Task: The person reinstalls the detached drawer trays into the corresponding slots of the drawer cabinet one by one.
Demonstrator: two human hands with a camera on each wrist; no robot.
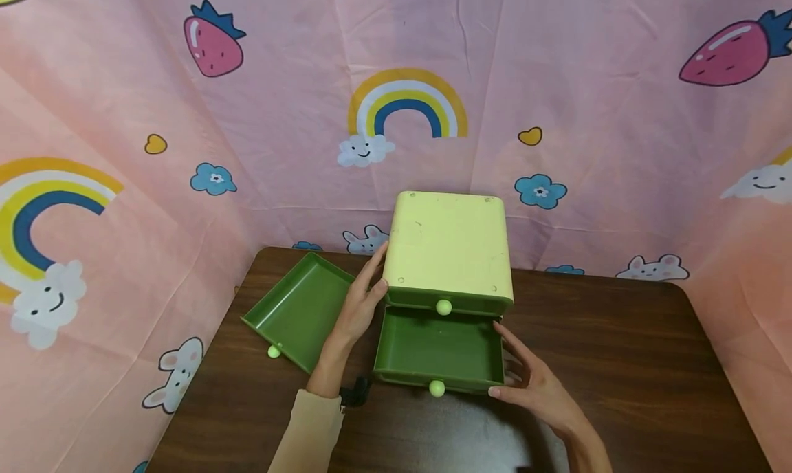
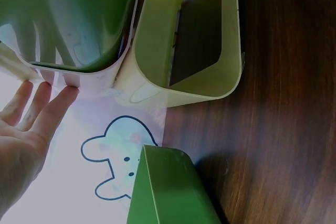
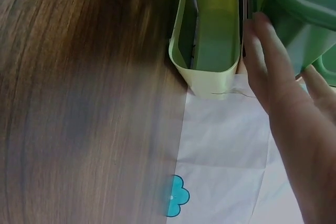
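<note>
A pale yellow drawer cabinet (image 1: 448,243) stands at the middle of the table's back. Its upper green drawer, with a light knob (image 1: 443,307), is pushed in. The lower green drawer (image 1: 433,349) is pulled out toward me. My left hand (image 1: 371,280) lies flat against the cabinet's left side, fingers straight. My right hand (image 1: 504,363) touches the pulled-out drawer's right wall with straight fingers, thumb near its front corner. In the left wrist view my left fingers (image 2: 39,106) touch a green drawer (image 2: 68,19) beside the cabinet (image 2: 184,51). The right wrist view shows my right fingers (image 3: 268,61) along the green drawer (image 3: 304,9).
A third green drawer (image 1: 300,308) lies out of the cabinet on the table's left, tilted, its knob (image 1: 273,351) toward me. The dark wooden table (image 1: 619,363) is bordered by pink cartoon-print cloth (image 1: 557,81) at the back and on both sides.
</note>
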